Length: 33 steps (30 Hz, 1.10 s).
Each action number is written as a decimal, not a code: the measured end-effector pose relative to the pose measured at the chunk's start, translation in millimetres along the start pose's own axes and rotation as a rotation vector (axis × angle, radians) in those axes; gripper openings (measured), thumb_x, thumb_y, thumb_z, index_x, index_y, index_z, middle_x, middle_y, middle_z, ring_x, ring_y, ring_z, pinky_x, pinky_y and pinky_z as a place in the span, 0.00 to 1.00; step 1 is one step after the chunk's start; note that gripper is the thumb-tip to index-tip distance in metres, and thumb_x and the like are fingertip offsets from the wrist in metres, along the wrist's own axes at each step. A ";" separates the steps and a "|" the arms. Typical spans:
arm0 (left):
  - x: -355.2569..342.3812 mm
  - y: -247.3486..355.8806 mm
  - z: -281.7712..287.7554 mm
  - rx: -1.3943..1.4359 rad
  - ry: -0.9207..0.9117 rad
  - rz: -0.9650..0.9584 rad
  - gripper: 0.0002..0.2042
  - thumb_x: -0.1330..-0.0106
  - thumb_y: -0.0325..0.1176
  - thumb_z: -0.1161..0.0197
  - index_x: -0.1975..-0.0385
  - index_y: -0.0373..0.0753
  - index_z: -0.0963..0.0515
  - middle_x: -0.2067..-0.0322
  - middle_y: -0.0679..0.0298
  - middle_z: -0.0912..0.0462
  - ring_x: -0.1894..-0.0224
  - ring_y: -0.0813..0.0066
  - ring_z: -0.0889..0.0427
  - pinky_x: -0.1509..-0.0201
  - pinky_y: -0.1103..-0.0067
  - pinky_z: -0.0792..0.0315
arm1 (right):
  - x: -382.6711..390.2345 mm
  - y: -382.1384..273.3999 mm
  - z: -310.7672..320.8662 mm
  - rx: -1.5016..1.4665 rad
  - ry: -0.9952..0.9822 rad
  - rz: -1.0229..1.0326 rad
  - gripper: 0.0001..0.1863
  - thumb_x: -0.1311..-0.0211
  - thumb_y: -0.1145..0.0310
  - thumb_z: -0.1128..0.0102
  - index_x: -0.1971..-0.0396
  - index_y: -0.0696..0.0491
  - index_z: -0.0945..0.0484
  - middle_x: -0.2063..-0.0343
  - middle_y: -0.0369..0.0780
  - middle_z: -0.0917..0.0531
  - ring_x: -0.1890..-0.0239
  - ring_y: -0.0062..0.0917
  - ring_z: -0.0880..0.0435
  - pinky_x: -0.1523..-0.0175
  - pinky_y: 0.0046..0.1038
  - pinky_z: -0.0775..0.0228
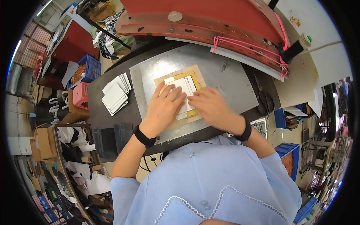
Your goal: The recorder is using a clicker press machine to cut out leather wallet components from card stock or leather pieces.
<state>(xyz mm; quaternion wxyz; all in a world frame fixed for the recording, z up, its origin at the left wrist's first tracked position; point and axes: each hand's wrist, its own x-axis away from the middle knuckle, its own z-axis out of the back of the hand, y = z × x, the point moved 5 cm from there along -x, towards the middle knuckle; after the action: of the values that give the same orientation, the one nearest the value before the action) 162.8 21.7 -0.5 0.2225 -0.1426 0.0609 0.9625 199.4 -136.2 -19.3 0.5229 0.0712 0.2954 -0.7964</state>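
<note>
A white rectangular sheet [180,82] lies within a yellow frame-like die [192,112], which rests on a tan board [160,79]. Beneath them is a grey metal plate [232,80] on a dark worktable. My left hand [162,109] lies over the sheet's left part, fingers spread and touching it. From the right, my right hand [214,107] reaches in with its fingers bent and pressed together at the sheet's right part; its fingertips seem to pinch the sheet, and the thumb is partly hidden. A fanned stack of white sheets [115,93] sits to the left of the plate.
A red machine beam [210,20] with pink cord [247,48] spans the far side, above the plate's back edge. Black-handled scissors [265,100] lie at the table's right. Dark flat pieces [112,139] rest at its near left corner. Blue crates [288,150] stand beyond the table.
</note>
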 end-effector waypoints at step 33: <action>55.9 88.6 82.0 0.931 0.203 0.044 0.17 0.37 0.26 0.31 0.48 0.36 0.20 0.57 0.58 0.14 0.56 0.65 0.14 0.53 0.75 0.21 | 120.8 -1.4 178.6 -0.439 0.584 -0.531 0.25 0.23 0.65 0.55 0.32 0.62 0.36 0.33 0.47 0.33 0.31 0.32 0.33 0.25 0.34 0.47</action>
<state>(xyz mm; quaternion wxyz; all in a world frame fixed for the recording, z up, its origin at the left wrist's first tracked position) 54.9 -19.7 65.5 0.2355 -0.1196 0.5102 0.8185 179.5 -328.7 75.8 0.1978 0.1022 0.6007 -0.7679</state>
